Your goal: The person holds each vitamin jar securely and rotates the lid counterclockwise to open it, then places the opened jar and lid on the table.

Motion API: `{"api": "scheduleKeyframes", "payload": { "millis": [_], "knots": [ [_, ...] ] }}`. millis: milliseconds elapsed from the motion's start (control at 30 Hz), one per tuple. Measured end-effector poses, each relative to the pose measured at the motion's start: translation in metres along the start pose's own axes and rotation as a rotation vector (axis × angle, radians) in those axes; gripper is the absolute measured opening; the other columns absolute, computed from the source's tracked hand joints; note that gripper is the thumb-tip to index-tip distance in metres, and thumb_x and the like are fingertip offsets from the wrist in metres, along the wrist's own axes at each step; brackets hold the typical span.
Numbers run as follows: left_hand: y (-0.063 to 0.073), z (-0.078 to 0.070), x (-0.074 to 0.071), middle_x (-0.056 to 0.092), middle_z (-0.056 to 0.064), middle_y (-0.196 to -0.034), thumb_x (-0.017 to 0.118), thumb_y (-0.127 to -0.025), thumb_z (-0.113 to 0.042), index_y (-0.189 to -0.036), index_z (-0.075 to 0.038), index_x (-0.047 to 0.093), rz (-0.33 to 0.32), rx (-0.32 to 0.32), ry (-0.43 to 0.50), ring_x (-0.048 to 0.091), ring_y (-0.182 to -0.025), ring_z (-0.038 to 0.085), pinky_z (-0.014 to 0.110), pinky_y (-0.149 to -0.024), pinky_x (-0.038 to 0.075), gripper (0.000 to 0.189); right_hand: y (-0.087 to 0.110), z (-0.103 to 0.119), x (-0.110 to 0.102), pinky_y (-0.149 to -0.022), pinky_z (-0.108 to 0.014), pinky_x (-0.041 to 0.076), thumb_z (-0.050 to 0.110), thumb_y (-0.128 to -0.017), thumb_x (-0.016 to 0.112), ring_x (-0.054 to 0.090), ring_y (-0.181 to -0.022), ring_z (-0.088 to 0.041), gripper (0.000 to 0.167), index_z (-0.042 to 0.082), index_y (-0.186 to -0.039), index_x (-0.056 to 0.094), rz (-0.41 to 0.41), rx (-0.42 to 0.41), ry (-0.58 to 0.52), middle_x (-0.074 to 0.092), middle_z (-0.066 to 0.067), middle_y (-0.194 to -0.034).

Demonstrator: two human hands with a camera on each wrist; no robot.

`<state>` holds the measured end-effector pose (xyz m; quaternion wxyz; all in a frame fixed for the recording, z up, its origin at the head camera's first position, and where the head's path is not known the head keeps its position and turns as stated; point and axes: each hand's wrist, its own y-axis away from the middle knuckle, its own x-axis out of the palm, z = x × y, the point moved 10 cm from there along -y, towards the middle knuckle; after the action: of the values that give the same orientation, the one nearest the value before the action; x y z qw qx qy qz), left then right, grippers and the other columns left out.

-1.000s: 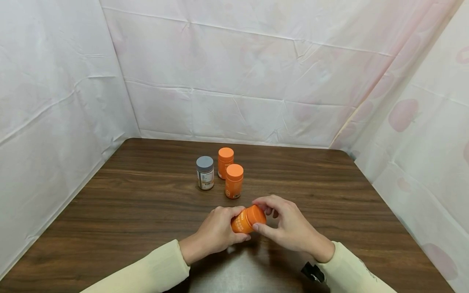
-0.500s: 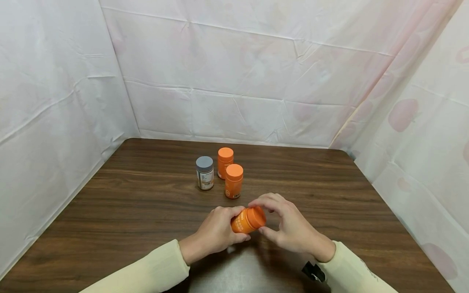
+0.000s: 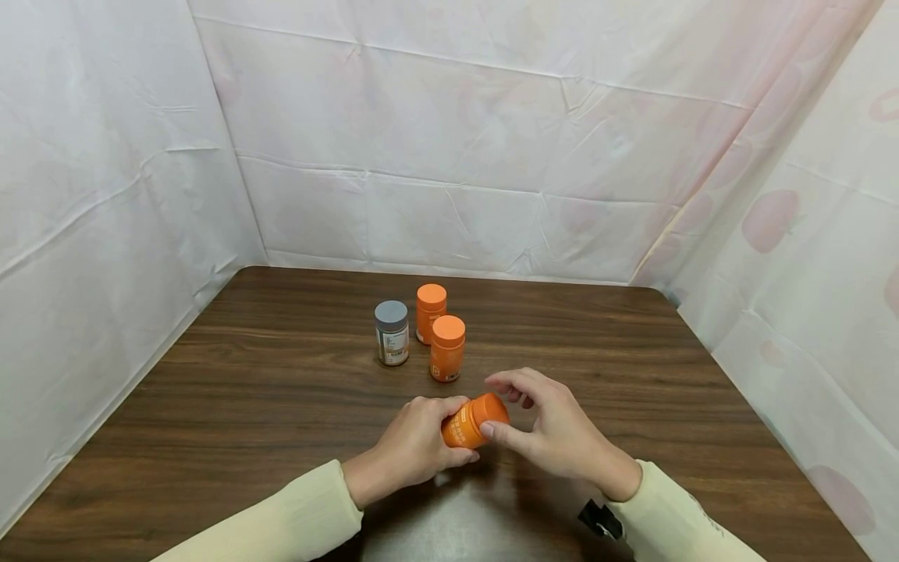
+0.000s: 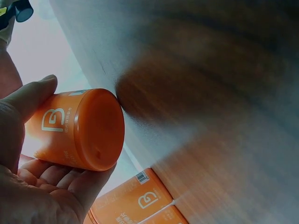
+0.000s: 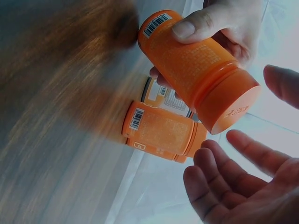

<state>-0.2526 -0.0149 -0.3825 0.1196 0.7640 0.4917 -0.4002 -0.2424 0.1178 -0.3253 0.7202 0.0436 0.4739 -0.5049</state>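
My left hand (image 3: 416, 443) grips an orange pill bottle (image 3: 460, 431) round its body, thumb on one side and fingers on the other. The bottle leans, with its orange screw cap (image 5: 232, 103) toward my right hand (image 3: 562, 429) and its base edge low over the table in the left wrist view. The cap sits on the neck. Around it the right thumb and fingers are spread; in the right wrist view a gap shows between them and the cap. Pale print and a barcode mark the bottle's side.
Beyond the hands stand two more orange bottles, a nearer one (image 3: 447, 355) and a farther one (image 3: 430, 308). Left of them is a bottle with a grey cap (image 3: 391, 315). The dark wooden table (image 3: 281, 406) is enclosed by pale curtains (image 3: 449, 140).
My right fingers were on the cap a second ago and have loosened from it, the thumb shifting about its edge. The left hand and its bottle have stayed nearly still.
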Motion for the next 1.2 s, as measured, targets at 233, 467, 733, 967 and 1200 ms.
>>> {"api": "scheduleKeyframes", "payload": {
  "millis": [233, 467, 733, 967, 1200],
  "knots": [
    [0.000, 0.000, 0.000, 0.067, -0.013, -0.089, 0.093, -0.077, -0.027, -0.112, -0.021, 0.070, 0.004, 0.001, 0.002, 0.060, -0.074, 0.002, 0.023, -0.067, 0.051, 0.042, -0.001, -0.009, 0.002, -0.071, -0.034, 0.053, 0.043, -0.088, 0.082, 0.061, -0.082, -0.020, 0.039, 0.019, -0.116, 0.070, 0.005, 0.107, 0.000, 0.065, 0.007, -0.093],
    [0.000, 0.001, 0.000, 0.067, -0.013, -0.090, 0.093, -0.077, -0.028, -0.112, -0.022, 0.070, 0.001, 0.002, -0.006, 0.061, -0.075, 0.002, 0.024, -0.068, 0.051, 0.042, -0.001, -0.017, 0.005, -0.067, -0.029, 0.052, 0.048, -0.089, 0.078, 0.060, -0.075, -0.013, 0.037, 0.019, -0.110, 0.071, 0.042, 0.186, -0.005, 0.064, 0.010, -0.088],
    [0.000, 0.001, 0.001, 0.067, -0.014, -0.089, 0.093, -0.077, -0.027, -0.111, -0.022, 0.070, 0.006, -0.003, 0.008, 0.061, -0.075, 0.002, 0.023, -0.068, 0.052, 0.041, -0.001, -0.020, 0.008, -0.056, -0.026, 0.049, 0.050, -0.090, 0.077, 0.056, -0.062, -0.008, 0.037, 0.017, -0.107, 0.072, 0.059, 0.212, -0.013, 0.064, 0.012, -0.080],
    [0.000, 0.001, 0.001, 0.066, -0.014, -0.089, 0.093, -0.077, -0.027, -0.111, -0.022, 0.070, 0.012, -0.003, 0.004, 0.060, -0.075, 0.002, 0.023, -0.067, 0.051, 0.041, 0.000, -0.020, 0.011, -0.055, -0.025, 0.050, 0.048, -0.089, 0.078, 0.057, -0.061, -0.007, 0.037, 0.015, -0.106, 0.071, 0.075, 0.209, -0.032, 0.064, 0.011, -0.078],
    [0.001, 0.001, 0.001, 0.065, -0.015, -0.087, 0.093, -0.077, -0.027, -0.109, -0.025, 0.069, 0.011, 0.003, 0.004, 0.060, -0.073, 0.002, 0.024, -0.066, 0.050, 0.040, -0.001, -0.017, 0.011, -0.063, -0.027, 0.051, 0.042, -0.088, 0.081, 0.061, -0.071, -0.015, 0.032, 0.019, -0.109, 0.072, 0.091, 0.169, -0.037, 0.066, 0.012, -0.084]
  ]
}}
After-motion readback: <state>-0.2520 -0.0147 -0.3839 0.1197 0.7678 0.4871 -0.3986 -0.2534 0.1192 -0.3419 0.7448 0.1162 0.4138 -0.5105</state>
